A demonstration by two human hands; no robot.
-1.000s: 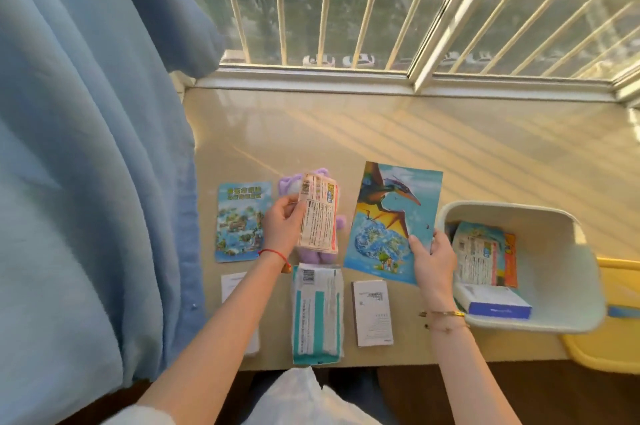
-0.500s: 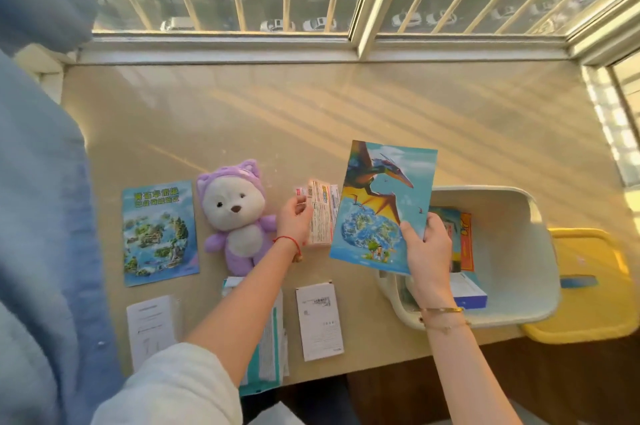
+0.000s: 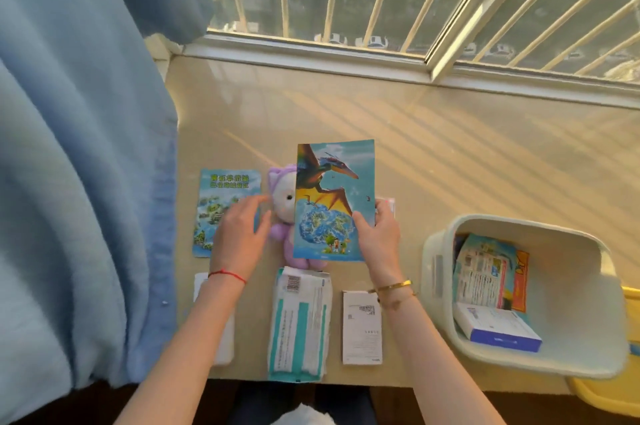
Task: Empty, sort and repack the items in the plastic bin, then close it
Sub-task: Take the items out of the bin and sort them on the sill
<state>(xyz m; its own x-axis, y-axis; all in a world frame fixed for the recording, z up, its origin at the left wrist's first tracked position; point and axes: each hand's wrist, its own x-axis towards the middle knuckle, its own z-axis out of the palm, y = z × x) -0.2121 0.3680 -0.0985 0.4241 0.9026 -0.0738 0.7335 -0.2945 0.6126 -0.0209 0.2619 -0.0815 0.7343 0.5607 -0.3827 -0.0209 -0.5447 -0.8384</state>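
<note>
Curtain (image 3: 76, 154): blue fabric, hanging along the left edge of the sill.
Map leaflet (image 3: 225, 202): flat on the sill, far left of the laid-out row, partly under the left hand.
Left hand (image 3: 240, 237): empty, fingers spread apart, hovering over the map leaflet and just beside the plush toy.
Plush toy (image 3: 282, 216): purple-hooded bear lying on the sill, right half hidden behind the dinosaur card.
Dinosaur card (image 3: 334, 199): held upright above the sill, overlapping the plush toy.
Right hand (image 3: 377, 241): clamped on the card's lower right edge, thumb on the printed face.
Small packet (image 3: 389, 204): only a sliver visible behind the right hand; whether lying on the sill or held, not clear.
Near row: striped teal pack (image 3: 299, 324) and white slip (image 3: 362, 327) flat at the front edge.
Plastic bin (image 3: 588, 348): right of the row, tilted toward the viewer, with a leaflet (image 3: 485, 272) and a blue-edged box (image 3: 498, 327) inside; yellow lid (image 3: 623, 400) beneath and behind it.
Step in hand (judged): placing the card among the sorted items.
Good practice: lay the card flat beside the map leaflet, like with like; shift the toy aside first with the free hand; avoid covering smaller items.
Change from half a second earlier: left hand no longer holding the small packet; card carried leftward from above the bin rim to over the toy.
</note>
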